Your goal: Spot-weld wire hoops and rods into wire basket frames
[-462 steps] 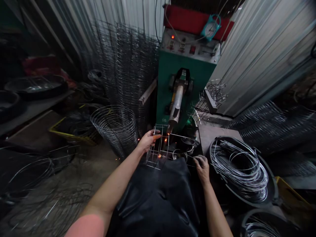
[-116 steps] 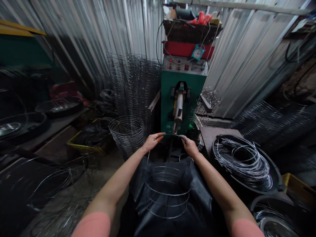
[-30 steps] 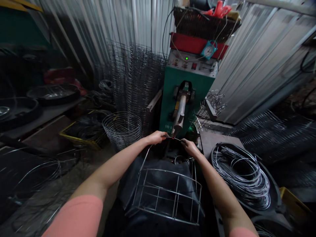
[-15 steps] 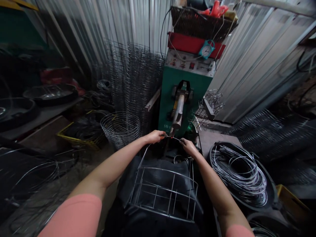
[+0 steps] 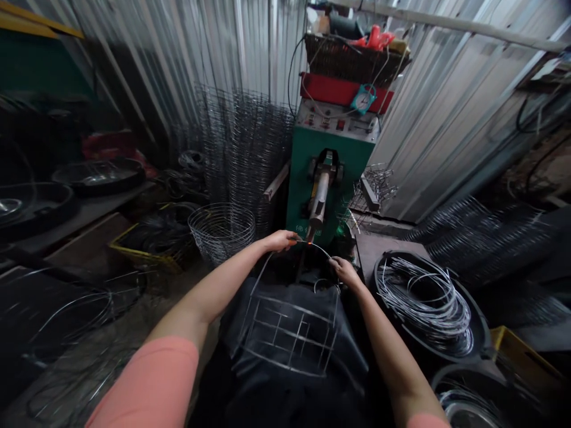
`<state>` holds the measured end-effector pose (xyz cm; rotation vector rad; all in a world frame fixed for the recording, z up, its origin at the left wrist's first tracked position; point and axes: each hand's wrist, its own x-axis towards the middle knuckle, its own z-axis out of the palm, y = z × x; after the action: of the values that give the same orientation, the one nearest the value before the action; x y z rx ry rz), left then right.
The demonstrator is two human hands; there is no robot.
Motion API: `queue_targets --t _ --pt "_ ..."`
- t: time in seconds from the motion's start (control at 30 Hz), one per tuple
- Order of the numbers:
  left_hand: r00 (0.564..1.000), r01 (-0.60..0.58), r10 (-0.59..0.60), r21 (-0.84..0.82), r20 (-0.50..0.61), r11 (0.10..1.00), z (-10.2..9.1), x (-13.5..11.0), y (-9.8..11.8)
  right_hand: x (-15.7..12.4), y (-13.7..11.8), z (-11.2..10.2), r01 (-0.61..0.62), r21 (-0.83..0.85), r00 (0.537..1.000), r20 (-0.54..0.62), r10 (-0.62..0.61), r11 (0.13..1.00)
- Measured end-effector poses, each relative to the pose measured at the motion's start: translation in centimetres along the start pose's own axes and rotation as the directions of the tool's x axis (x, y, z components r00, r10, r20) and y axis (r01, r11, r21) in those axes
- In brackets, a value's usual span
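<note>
My left hand is closed around one end of a thin metal wire, with a small orange patch at its fingertips that I cannot make out. Pinched in my right hand is the other side of the wire, which bows upward between the hands. Its middle lies under the tip of the machine's metal rod, where a small spot glows orange. A wire grid frame rests over the black apron on my lap; its upper side runs toward my left hand.
The green machine stands straight ahead. Stacked wire baskets and a round wire basket are to its left. On the right, a black tub holds wire rings, near a yellow crate.
The wire bows higher between my hands, and the glow at the rod tip is brighter. The grid frame on my lap has shifted slightly and looks blurred. My view has tilted up a little.
</note>
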<state>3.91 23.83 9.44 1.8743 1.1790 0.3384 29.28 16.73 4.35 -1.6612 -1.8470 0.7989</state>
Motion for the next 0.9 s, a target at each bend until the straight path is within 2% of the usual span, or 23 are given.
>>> queue_targets --t 0.1,0.17,0.23,0.27,0.33,0.37,0.43,0.47,0.5,0.57,0.63,0.67,0.73,0.8,0.9 --pt "0.996 -0.048 0.04 -0.088 -0.083 0.995 -0.6 -2.7 -0.4 -1.6 0.7 0.7 0.062 -0.051 0.997 -0.042 -0.064 0.997" --pt "0.981 -0.069 0.037 -0.161 -0.193 0.985 -0.5 -6.2 -2.0 -2.6 1.2 0.9 0.087 -0.023 0.994 -0.067 -0.089 0.996" --pt "0.969 0.101 -0.156 -0.269 -0.189 0.958 0.7 -10.8 -4.6 -3.4 1.7 1.0 0.101 0.036 0.991 -0.091 -0.098 0.994" --pt "0.952 0.234 -0.283 -0.324 -0.113 0.917 1.8 -13.3 -6.2 -3.6 1.9 1.0 0.107 0.075 0.99 -0.103 -0.099 0.991" --pt "0.846 0.52 -0.518 -0.403 0.125 0.753 4.8 -18.3 -9.5 -3.9 2.2 1.1 0.114 0.157 0.989 -0.115 -0.097 0.981" --pt "0.785 0.612 -0.567 -0.454 0.249 0.648 6.6 -20.5 -10.8 -4.0 2.3 1.3 0.117 0.202 0.989 -0.114 -0.095 0.973" --pt "0.687 0.71 -0.56 -0.594 0.463 0.38 10.1 -23.6 -12.5 -3.8 2.2 1.6 0.113 0.293 0.991 -0.099 -0.088 0.949" --pt "0.685 0.683 -0.533 -0.693 0.497 0.231 11.6 -24.4 -12.8 -3.7 2.1 1.9 0.107 0.335 0.993 -0.088 -0.082 0.936" --pt "0.725 0.599 -0.49 -0.794 0.484 0.103 12.9 -24.7 -12.6 -3.5 2.0 2.1 0.1 0.372 0.994 -0.08 -0.075 0.923" --pt "0.784 0.367 -0.511 -0.927 0.353 -0.077 14.6 -24.2 -11.4 -3.4 1.7 2.5 0.091 0.423 0.995 -0.08 -0.063 0.902" --pt "0.78 0.183 -0.577 -0.97 0.244 -0.163 15.3 -22.8 -9.7 -3.4 1.4 2.5 0.083 0.447 0.994 -0.102 -0.041 0.891" --pt "0.769 0.139 -0.598 -0.972 0.225 -0.187 15.3 -22.2 -8.9 -3.5 1.3 2.4 0.077 0.453 0.993 -0.118 -0.026 0.888" --pt "0.771 0.103 -0.601 -0.972 0.211 -0.209 15.0 -21.4 -7.7 -4.0 1.3 1.9 0.064 0.451 0.99 -0.144 0.001 0.89" --pt "0.795 0.098 -0.571 -0.972 0.207 -0.215 14.4 -21.2 -7.0 -5.2 1.6 0.8 0.057 0.412 0.987 -0.162 0.012 0.91" --pt "0.826 0.149 -0.503 -0.959 0.254 -0.24 13.6 -21.5 -6.3 -9.6 3.5 -2.2 -0.012 0.222 0.956 -0.282 0.076 0.975"
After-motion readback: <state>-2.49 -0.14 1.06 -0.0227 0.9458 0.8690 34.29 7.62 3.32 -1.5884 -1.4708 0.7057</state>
